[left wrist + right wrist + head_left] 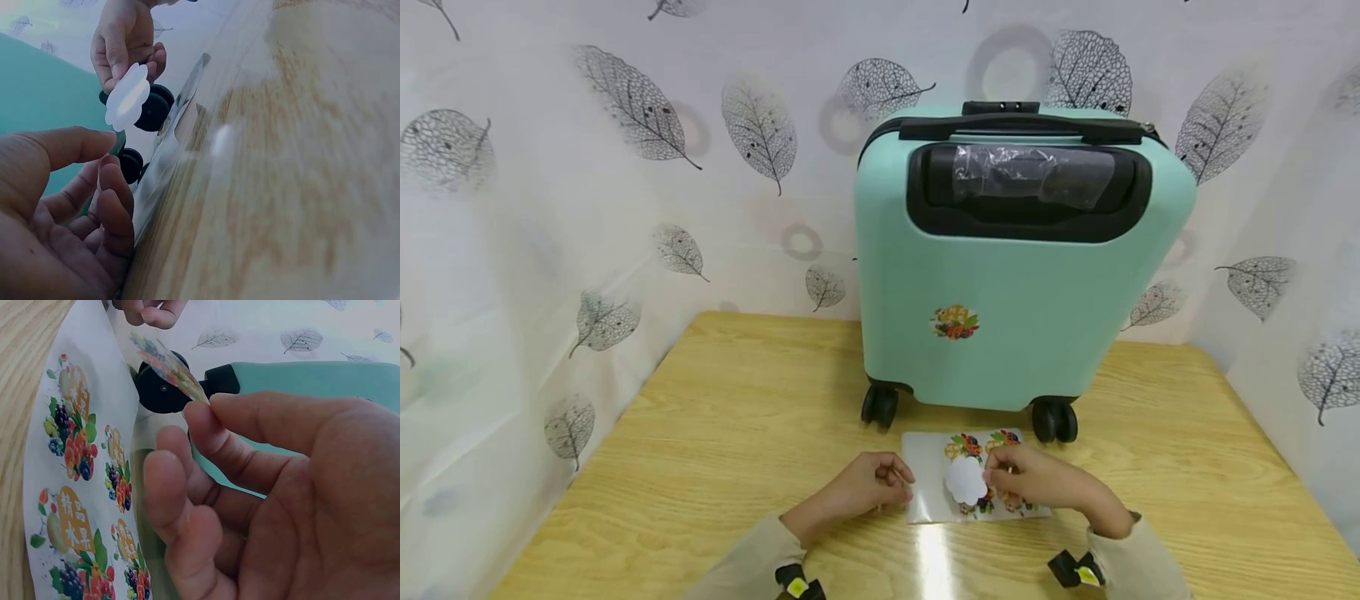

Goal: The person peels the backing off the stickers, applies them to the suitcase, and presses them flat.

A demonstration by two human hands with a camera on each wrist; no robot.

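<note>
While the right hand pinches one edge of a round, wavy sticker between thumb and pointer finger, we see its other fingers bent softly inward. The sticker is held up over the sticker sheet, white back facing us in the head view and fruit picture showing from the right wrist. We see the left hand near the sheet's left edge, fingers loosely bent, thumb close to the pointer finger, holding nothing we can see. The two hands are apart. Behind the sheet, we see a green suitcase standing on the table.
</note>
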